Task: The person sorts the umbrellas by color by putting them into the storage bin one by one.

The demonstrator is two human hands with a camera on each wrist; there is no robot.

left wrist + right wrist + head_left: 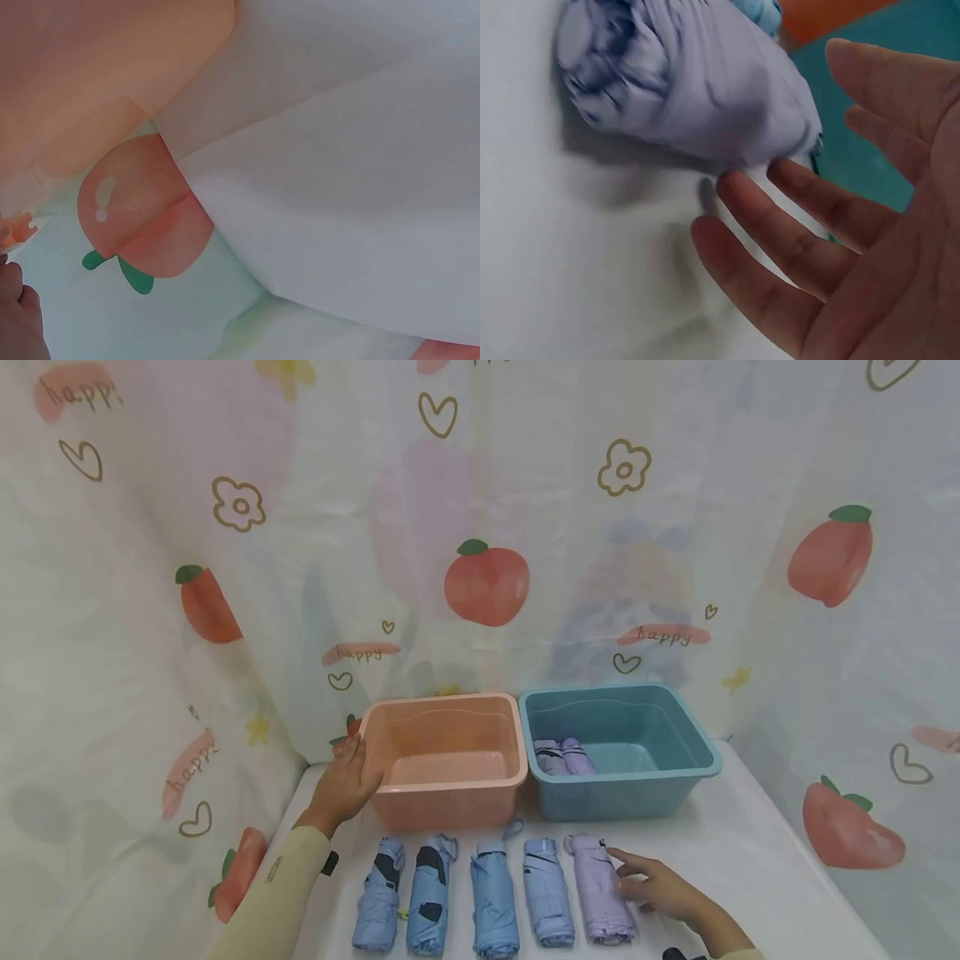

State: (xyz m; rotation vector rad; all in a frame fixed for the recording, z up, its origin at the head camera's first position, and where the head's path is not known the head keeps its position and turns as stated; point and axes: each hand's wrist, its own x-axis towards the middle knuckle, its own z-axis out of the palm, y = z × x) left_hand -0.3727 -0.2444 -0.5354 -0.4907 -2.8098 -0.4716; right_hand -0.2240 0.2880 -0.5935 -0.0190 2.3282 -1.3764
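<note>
A folded lavender umbrella (602,893) lies at the right end of a row on the white table. Beside its right side is my right hand (660,887), fingers spread and fingertips right at the fabric; the right wrist view shows the same umbrella (727,82) with the hand (870,195) uncurled around nothing. My left hand (347,783) rests on the left rim of the pink basin (450,806). Leftward in the row lie a periwinkle umbrella (548,893), a blue umbrella (495,902), and two more blue ones with black patches, including one umbrella (429,893) in the middle-left.
A teal basin (618,797) stands right of the pink one, holding two folded umbrellas, one a lavender umbrella (578,757), at its left end. Behind the basins hangs a white curtain (555,485) printed with fruit. The white table (780,860) extends to the right.
</note>
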